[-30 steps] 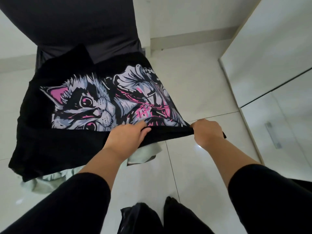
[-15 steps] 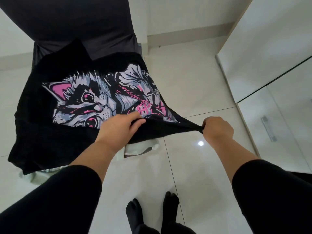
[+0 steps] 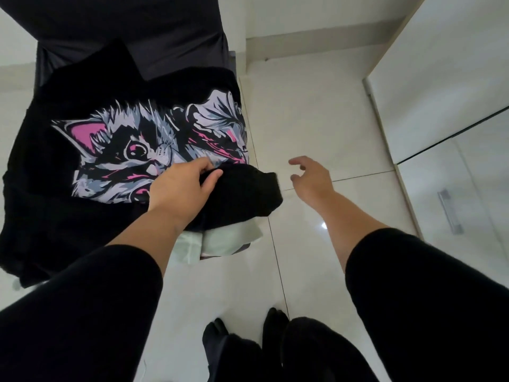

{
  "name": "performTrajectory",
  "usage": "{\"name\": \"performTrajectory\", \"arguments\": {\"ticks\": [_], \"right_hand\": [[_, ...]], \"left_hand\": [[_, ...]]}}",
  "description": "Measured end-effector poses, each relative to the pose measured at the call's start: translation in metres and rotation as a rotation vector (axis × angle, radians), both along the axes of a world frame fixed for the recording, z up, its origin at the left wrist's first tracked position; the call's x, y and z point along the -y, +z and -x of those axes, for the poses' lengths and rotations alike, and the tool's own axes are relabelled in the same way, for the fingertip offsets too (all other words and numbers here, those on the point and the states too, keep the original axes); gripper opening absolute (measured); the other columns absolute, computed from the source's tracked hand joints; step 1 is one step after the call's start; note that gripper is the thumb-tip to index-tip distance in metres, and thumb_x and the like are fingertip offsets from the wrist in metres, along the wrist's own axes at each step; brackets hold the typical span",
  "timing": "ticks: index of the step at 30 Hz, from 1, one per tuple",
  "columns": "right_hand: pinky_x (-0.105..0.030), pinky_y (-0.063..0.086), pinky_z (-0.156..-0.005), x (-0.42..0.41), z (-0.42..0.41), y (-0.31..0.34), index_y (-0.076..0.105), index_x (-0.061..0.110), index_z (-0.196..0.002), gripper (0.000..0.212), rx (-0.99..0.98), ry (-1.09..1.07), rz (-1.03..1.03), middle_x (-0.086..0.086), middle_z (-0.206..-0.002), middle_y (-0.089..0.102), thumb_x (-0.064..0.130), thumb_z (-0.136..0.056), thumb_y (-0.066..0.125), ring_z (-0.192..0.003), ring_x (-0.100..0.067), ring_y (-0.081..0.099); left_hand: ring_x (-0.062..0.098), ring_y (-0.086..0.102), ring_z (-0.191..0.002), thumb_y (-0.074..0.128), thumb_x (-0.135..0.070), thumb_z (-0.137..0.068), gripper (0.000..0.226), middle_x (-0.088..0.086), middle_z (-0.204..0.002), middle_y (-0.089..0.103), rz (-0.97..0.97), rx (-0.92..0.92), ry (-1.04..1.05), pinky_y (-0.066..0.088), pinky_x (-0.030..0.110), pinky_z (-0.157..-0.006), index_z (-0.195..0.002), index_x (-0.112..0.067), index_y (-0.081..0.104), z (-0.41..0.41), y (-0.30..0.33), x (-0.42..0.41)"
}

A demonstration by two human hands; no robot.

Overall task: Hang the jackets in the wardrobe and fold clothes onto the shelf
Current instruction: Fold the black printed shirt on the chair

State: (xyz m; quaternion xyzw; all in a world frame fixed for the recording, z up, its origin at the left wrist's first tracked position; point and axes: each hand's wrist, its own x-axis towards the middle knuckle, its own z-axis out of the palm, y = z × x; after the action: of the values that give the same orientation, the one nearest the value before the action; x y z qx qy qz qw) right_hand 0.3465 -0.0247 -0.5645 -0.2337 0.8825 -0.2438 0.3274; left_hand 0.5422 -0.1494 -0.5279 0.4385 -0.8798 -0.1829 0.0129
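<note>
Our black T-shirt [image 3: 55, 188] bore a grey-pink cat print, no readable writing; our left hand [image 3: 181, 186] pinched its folded sleeve, while our right hand [image 3: 311, 180] hung beside it, fingers apart.

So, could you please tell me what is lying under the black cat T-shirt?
A pale garment pokes out beneath the black cat T-shirt at its near edge; the rest of it, and whatever supports the pile, is covered.

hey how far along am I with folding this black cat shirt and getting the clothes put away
Done: one side flap of the black cat shirt already lies folded inward near its print. In hand: your left hand holds that fold, while your right hand hovers open, off the cloth. Left: the rest of the shirt is unfolded, a pale garment lies underneath, and the wardrobe looks closed. No hung jackets are visible.
</note>
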Motion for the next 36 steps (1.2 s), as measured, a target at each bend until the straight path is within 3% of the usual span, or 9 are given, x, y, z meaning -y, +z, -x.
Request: {"name": "performTrajectory", "arguments": {"ticks": [5, 10, 15, 20, 24, 27, 30, 33, 36], "right_hand": [[-0.020, 0.041, -0.077, 0.025, -0.053, 0.000, 0.062, 0.017, -0.115, 0.030, 0.018, 0.138, 0.177, -0.002, -0.111, 0.065, 0.008, -0.094, 0.043, -0.096, -0.017, 0.060], [-0.037, 0.044, -0.087, 0.045, -0.085, 0.019, 0.059, 0.019, -0.118, 0.043, -0.372, 0.271, 0.288, -0.003, -0.116, 0.058, -0.002, -0.083, 0.046, -0.104, -0.024, 0.052], [-0.036, 0.033, -0.092, 0.064, -0.118, 0.039, 0.069, 0.027, -0.093, 0.023, -0.505, 0.586, 0.324, 0.004, -0.099, 0.056, 0.017, -0.088, 0.049, -0.102, -0.020, 0.046], [-0.038, 0.031, -0.092, 0.093, -0.174, 0.052, 0.058, 0.028, -0.076, 0.027, -0.413, 0.802, 0.166, 0.009, -0.081, 0.054, 0.041, -0.093, 0.041, -0.090, -0.015, 0.048], [-0.042, 0.033, -0.096, 0.112, -0.195, 0.060, 0.057, 0.032, -0.080, 0.029, -0.300, 0.841, 0.011, 0.012, -0.080, 0.059, 0.057, -0.089, 0.045, -0.085, -0.012, 0.055], [-0.043, 0.037, -0.101, 0.121, -0.191, 0.062, 0.058, 0.032, -0.080, 0.020, -0.204, 0.887, -0.080, 0.012, -0.078, 0.058, 0.049, -0.089, 0.054, -0.084, -0.013, 0.055], [-0.041, 0.046, -0.090, 0.128, -0.188, 0.064, 0.063, 0.027, -0.079, 0.017, -0.114, 0.822, -0.039, 0.010, -0.073, 0.057, 0.040, -0.089, 0.059, -0.079, -0.015, 0.056], [-0.031, 0.048, -0.078, 0.138, -0.192, 0.066, 0.067, 0.014, -0.086, 0.022, -0.060, 0.774, 0.019, 0.003, -0.080, 0.062, 0.034, -0.091, 0.058, -0.082, -0.018, 0.059], [-0.025, 0.042, -0.066, 0.145, -0.197, 0.064, 0.063, 0.012, -0.086, 0.022, -0.046, 0.786, 0.021, 0.003, -0.077, 0.059, 0.032, -0.093, 0.055, -0.078, -0.017, 0.056]], "left_hand": [[0.026, 0.056, -0.072, 0.035, -0.043, -0.098, 0.032, 0.002, -0.070, 0.059, -0.149, -0.095, 0.022, 0.046, 0.035, -0.063, -0.085, -0.023, 0.056, -0.006, 0.004, 0.003], [0.020, 0.063, -0.080, 0.036, -0.023, -0.093, 0.024, -0.003, -0.082, 0.066, -0.186, -0.239, 0.149, 0.053, 0.037, -0.076, -0.087, -0.025, 0.058, -0.052, 0.012, 0.021], [0.025, 0.060, -0.099, 0.044, 0.009, -0.071, 0.043, -0.002, -0.102, 0.064, 0.036, -0.132, 0.125, 0.044, 0.048, -0.094, -0.092, -0.023, 0.063, -0.121, 0.020, 0.041], [0.023, 0.045, -0.120, 0.045, -0.008, -0.087, 0.040, -0.003, -0.126, 0.055, 0.060, 0.096, 0.262, 0.029, 0.044, -0.103, -0.122, -0.026, 0.056, -0.186, 0.019, 0.046], [0.025, 0.042, -0.125, 0.041, -0.034, -0.097, 0.038, -0.001, -0.135, 0.049, -0.041, 0.109, 0.499, 0.033, 0.047, -0.098, -0.135, -0.025, 0.044, -0.212, 0.011, 0.053], [0.023, 0.052, -0.113, 0.043, -0.050, -0.093, 0.037, -0.003, -0.121, 0.058, -0.189, -0.038, 0.686, 0.040, 0.046, -0.094, -0.122, -0.028, 0.053, -0.211, 0.010, 0.056], [0.027, 0.043, -0.124, 0.039, -0.061, -0.091, 0.053, 0.001, -0.130, 0.052, -0.284, -0.006, 0.687, 0.038, 0.049, -0.100, -0.129, -0.026, 0.052, -0.199, 0.009, 0.061], [0.029, 0.032, -0.132, 0.039, -0.061, -0.091, 0.058, 0.005, -0.139, 0.043, -0.356, -0.028, 0.778, 0.031, 0.049, -0.103, -0.135, -0.025, 0.048, -0.185, 0.012, 0.071], [0.027, 0.028, -0.135, 0.043, -0.054, -0.093, 0.055, 0.002, -0.144, 0.038, -0.318, -0.076, 0.767, 0.024, 0.046, -0.106, -0.139, -0.024, 0.044, -0.180, 0.013, 0.076]]}}
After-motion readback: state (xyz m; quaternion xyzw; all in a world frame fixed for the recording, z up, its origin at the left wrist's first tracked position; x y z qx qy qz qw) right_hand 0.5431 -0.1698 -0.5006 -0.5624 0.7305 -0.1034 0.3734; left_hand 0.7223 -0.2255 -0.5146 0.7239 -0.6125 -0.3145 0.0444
